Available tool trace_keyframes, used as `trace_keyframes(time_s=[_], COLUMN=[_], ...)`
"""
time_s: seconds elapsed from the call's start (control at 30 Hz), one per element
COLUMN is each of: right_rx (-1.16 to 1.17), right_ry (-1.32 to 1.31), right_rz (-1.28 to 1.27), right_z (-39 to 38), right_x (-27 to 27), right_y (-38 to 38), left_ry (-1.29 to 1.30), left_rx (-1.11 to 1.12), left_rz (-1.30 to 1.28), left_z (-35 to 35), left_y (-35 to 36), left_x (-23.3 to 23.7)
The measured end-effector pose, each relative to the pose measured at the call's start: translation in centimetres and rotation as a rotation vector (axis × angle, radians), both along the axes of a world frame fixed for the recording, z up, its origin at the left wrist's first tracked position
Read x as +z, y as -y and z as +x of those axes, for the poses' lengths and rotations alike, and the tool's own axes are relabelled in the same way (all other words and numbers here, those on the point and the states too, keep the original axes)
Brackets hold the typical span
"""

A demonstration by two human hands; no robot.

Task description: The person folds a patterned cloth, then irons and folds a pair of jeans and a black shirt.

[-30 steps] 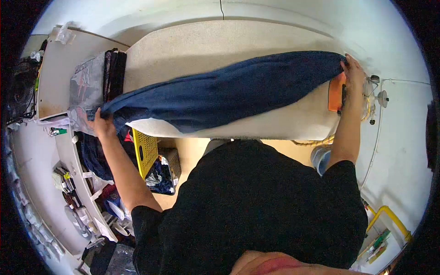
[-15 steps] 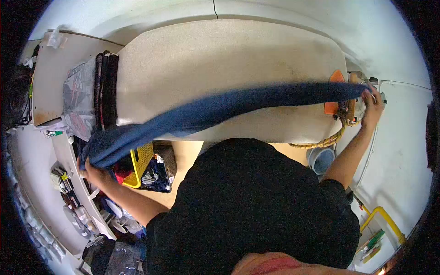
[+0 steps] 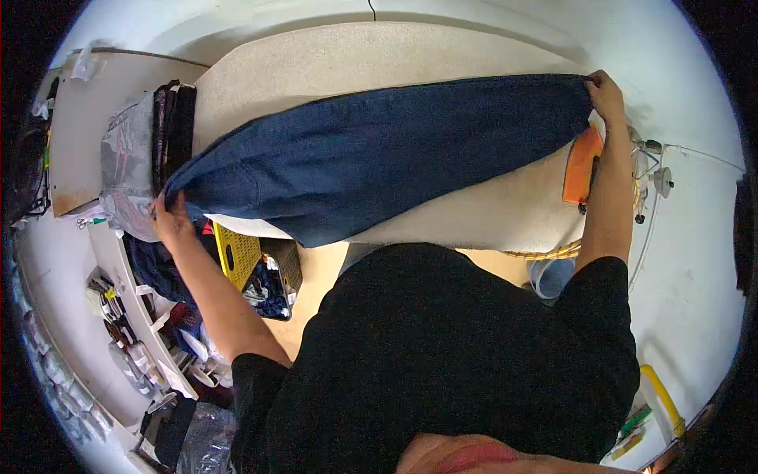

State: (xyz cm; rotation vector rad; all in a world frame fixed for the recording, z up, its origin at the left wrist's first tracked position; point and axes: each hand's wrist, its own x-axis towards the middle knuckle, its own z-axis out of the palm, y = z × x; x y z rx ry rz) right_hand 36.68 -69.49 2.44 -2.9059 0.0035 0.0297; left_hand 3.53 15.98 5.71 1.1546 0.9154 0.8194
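A pair of dark blue jeans (image 3: 379,150) stretches lengthwise over the beige padded table (image 3: 379,59). My left hand (image 3: 174,220) is closed on the wide end at the left, close to the stack of folded dark cloth. At the far right, my right hand (image 3: 605,96) pinches the narrow end near the table's back corner. The cloth spreads fairly flat between both hands, and its lower edge hangs by the table's front edge at the left.
An orange flat piece (image 3: 582,166) lies by my right forearm. Folded dark cloth (image 3: 174,134) and a plastic-wrapped package (image 3: 126,166) stand at the left. Below are a yellow basket (image 3: 239,257), a dark crate (image 3: 282,268) with clothes, and a grey bucket (image 3: 551,276).
Both hands have moved up and away from me, the right one farther over the table. The jeans have gone from a narrow, blurred strip to a wide, spread shape.
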Motion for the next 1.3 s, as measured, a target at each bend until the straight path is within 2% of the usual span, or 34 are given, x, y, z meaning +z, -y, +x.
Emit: trace_keyframes(time_s=[0.1,0.27,0.33,0.37,0.4,0.47,0.53,0.6,0.67,0.77,0.8,0.87,0.9,0.97,1.03,1.07,1.13,1.27,1.3], right_rx=[-0.031,-0.095,-0.156,-0.143,-0.131,-0.145,-0.154,-0.156,-0.144,-0.202,-0.183,-0.182,-0.099,0.019,0.007,0.004,-0.025,-0.204,-0.236], right_ry=[0.031,-0.002,-0.023,-0.008,0.005,0.018,0.031,0.138,0.121,0.065,0.036,0.009,0.133,0.335,0.364,0.397,0.36,0.231,0.169], right_rz=[0.092,0.103,0.075,0.044,0.01,0.056,0.106,0.179,0.144,0.069,0.033,-0.011,-0.038,-0.057,-0.03,0.006,-0.001,-0.023,0.197], right_z=[1.2,3.5,4.1,4.1,4.0,3.2,2.0,0.3,0.2,-0.2,0.2,0.2,0.0,-0.5,-2.5,-4.1,-8.1,-17.0,-18.7], right_x=[-1.6,-6.6,-7.4,-7.2,-6.9,-5.9,-5.1,-4.0,-4.4,-4.2,-3.9,-3.0,-2.0,0.8,4.1,5.4,7.0,6.0,5.1], right_y=[0.4,2.2,2.6,2.0,1.6,1.2,-0.2,-1.9,-1.8,-1.8,-1.7,-1.4,-1.3,-1.0,-0.6,-0.4,1.2,0.8,0.5], left_ry=[0.073,0.183,-0.113,-0.161,-0.156,-0.379,-0.52,-0.53,-0.542,-0.864,-0.848,-0.657,-0.607,-0.467,-0.256,-0.292,-0.312,-0.42,-0.422], left_rx=[0.138,0.215,0.168,0.185,0.171,-0.312,-0.609,-0.784,-0.858,-0.823,-0.837,-0.601,-0.631,-0.844,-1.094,-1.222,-1.311,-1.278,-1.269], left_rz=[0.056,0.007,0.136,0.272,0.26,1.24,1.305,1.589,1.554,1.306,1.302,1.521,1.499,1.471,1.508,1.532,1.513,1.606,1.635], left_z=[1.7,4.1,5.9,7.1,8.3,10.4,12.3,14.1,15.3,17.0,17.0,16.8,16.8,16.5,16.0,15.8,16.1,18.0,18.1], left_y=[2.3,4.3,8.0,9.9,11.3,14.1,19.4,23.2,25.2,27.3,28.2,30.1,31.8,35.7,40.9,43.0,46.0,46.2,46.0], left_x=[-1.4,-2.3,-1.7,-2.0,-2.3,-2.8,-3.1,-4.6,-5.3,-5.2,-5.4,-5.6,-5.5,-5.8,-5.6,-5.8,-6.0,-6.7,-6.8])
